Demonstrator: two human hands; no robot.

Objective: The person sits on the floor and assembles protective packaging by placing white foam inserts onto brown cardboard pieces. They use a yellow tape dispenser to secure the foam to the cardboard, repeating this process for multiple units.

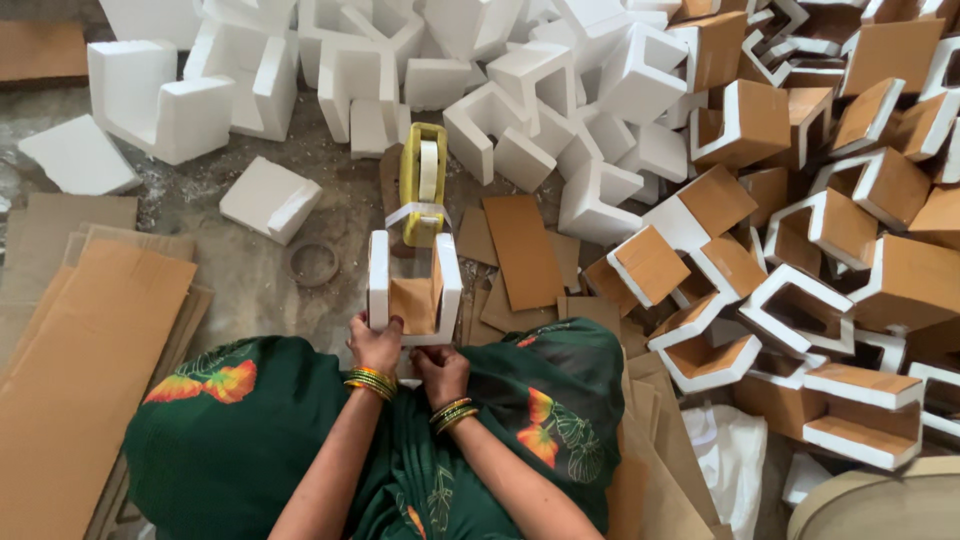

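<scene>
A U-shaped white foam piece [412,285] with a brown cardboard lining stands upright on my lap edge. My left hand [375,343] grips its near left wall. My right hand [440,370] presses against its near bottom edge, fingers curled on it. Just beyond it stands a yellow tape dispenser [422,180] with a white tape roll; a strip of tape runs from it toward the foam piece's top. Both wrists carry bangles. My green patterned garment [250,440] fills the foreground.
Bare white foam pieces [350,70] are heaped at the back. Cardboard-lined foam pieces [800,220] pile up at the right. Flat cardboard sheets [80,360] lie stacked at the left, smaller cardboard cuts [520,250] by the dispenser. An empty tape core [312,263] lies on the floor.
</scene>
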